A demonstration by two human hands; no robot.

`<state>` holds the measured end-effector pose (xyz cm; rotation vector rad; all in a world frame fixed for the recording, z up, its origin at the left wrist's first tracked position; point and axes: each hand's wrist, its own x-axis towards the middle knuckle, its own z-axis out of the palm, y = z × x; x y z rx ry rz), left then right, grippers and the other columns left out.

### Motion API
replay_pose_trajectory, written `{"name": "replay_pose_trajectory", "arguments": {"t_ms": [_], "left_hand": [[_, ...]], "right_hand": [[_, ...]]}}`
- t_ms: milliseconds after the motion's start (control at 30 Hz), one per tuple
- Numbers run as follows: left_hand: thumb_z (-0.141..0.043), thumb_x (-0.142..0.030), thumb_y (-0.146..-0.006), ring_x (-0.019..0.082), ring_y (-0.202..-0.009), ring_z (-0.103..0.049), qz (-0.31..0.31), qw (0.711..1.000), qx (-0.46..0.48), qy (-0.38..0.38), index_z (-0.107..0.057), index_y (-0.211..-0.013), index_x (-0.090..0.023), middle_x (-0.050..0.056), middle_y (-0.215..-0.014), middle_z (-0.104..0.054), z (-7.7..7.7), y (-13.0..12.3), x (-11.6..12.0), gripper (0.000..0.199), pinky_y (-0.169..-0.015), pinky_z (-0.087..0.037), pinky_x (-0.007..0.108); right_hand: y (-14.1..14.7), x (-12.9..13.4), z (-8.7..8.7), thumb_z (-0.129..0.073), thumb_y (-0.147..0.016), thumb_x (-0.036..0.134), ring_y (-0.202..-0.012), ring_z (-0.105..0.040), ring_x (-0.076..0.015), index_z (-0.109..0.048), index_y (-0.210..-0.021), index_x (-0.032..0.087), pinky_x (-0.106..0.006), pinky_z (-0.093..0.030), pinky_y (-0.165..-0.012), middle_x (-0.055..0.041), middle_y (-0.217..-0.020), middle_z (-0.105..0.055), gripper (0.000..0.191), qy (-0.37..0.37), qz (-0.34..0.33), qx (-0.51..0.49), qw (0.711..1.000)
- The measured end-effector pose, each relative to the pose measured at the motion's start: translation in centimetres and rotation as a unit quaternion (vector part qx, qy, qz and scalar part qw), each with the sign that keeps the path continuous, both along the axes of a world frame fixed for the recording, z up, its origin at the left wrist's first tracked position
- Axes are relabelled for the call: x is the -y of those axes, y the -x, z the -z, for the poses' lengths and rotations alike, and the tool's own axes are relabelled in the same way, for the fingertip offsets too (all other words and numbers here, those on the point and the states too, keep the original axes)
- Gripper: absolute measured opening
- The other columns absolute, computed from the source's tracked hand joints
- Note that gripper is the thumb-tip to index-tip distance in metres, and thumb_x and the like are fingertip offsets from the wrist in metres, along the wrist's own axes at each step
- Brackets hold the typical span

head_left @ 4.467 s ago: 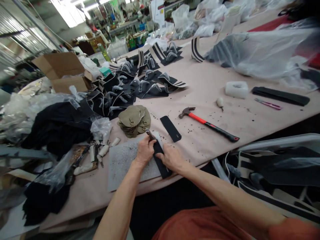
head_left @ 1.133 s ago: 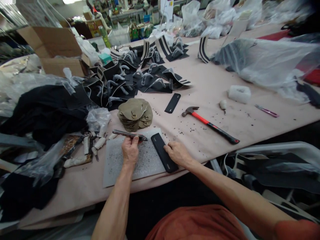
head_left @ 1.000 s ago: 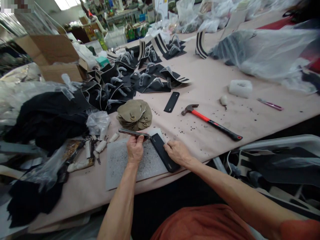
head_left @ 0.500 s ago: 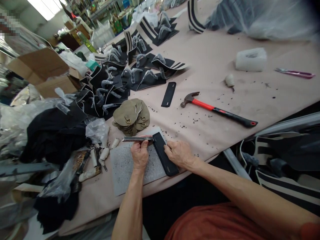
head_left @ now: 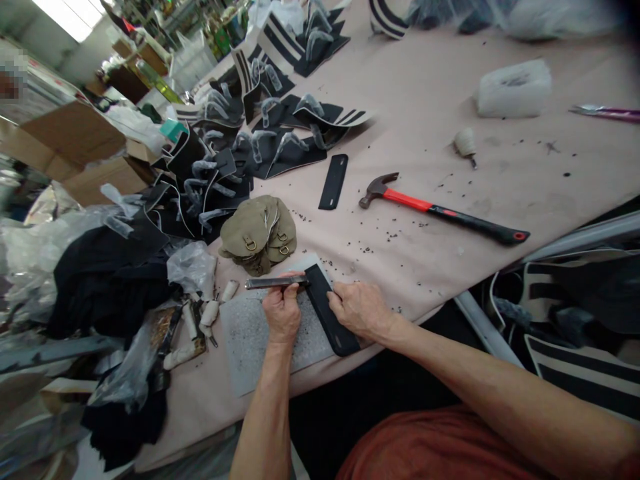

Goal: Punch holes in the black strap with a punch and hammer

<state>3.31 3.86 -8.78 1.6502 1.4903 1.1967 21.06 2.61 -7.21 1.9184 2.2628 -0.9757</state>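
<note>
My left hand is closed around a slim, shiny metal tool. The tool lies nearly level, its right end at the upper end of a long black strip with rounded corners; I cannot make out its exact kind. On the strip's right edge, the curled fingers of my right hand grip it. Beneath the strip and my left hand is a speckled grey board near the table's front edge. Just beyond sits a stack of olive fabric pieces with metal D-rings.
A claw hammer with a red and black handle lies beyond my right hand. Another black strip and small dark bits lie nearby. Wrapped tools sit at left, below black pieces with wrapped handles. Scissors lie far right.
The view has shifted slightly, so the hammer and scissors appear farther right. Both hands keep their holds on the metal tool and the black strip, nearly in the same place.
</note>
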Motion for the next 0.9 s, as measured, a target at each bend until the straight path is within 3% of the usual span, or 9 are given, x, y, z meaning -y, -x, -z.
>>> {"name": "replay_pose_trajectory", "arguments": {"t_ms": [233, 433, 733, 900], "left_hand": [[-0.051, -0.031, -0.101, 0.022, -0.093, -0.064, -0.005, 0.996, -0.086, -0.034, -0.061, -0.100, -0.015, 0.009, -0.100, -0.066, 1.0, -0.1, -0.1, 0.019, -0.089, -0.054, 0.036], [-0.049, -0.026, -0.101, 0.021, -0.091, -0.065, 0.020, 0.988, -0.135, -0.076, -0.060, -0.098, -0.015, 0.008, -0.097, -0.066, 0.6, -0.3, -0.6, 0.016, -0.086, -0.054, 0.034], [-0.049, -0.020, -0.100, 0.020, -0.093, -0.065, 0.058, 0.984, -0.142, -0.094, -0.062, -0.104, -0.014, 0.007, -0.098, -0.067, 0.5, -0.3, -1.2, 0.014, -0.086, -0.053, 0.030], [-0.053, -0.023, -0.097, 0.019, -0.090, -0.064, 0.069, 0.991, -0.107, -0.042, -0.064, -0.101, -0.015, 0.006, -0.098, -0.067, -0.3, -0.4, -1.0, 0.014, -0.084, -0.053, 0.028]], "right_hand": [[-0.3, -0.1, 0.1, -0.040, -0.097, 0.037, -0.074, -0.066, -0.0278, -0.063, -0.086, 0.019, -0.034, -0.045, -0.062, -0.0078, -0.077, -0.067, 0.031, -0.023, 0.003, -0.009, 1.000], [-0.4, -0.2, 0.0, -0.041, -0.097, 0.036, -0.074, -0.067, -0.0288, -0.064, -0.088, 0.019, -0.035, -0.047, -0.062, -0.0090, -0.077, -0.067, 0.030, -0.021, -0.001, -0.012, 1.000], [-0.6, -0.2, 0.1, -0.041, -0.097, 0.036, -0.073, -0.067, -0.0286, -0.063, -0.089, 0.018, -0.034, -0.047, -0.062, -0.0099, -0.077, -0.067, 0.030, -0.009, 0.002, -0.017, 1.000], [-0.5, 0.0, 0.1, -0.041, -0.097, 0.036, -0.074, -0.067, -0.0292, -0.063, -0.089, 0.019, -0.035, -0.048, -0.063, -0.0092, -0.077, -0.067, 0.029, -0.011, 0.001, -0.016, 1.000]]}}
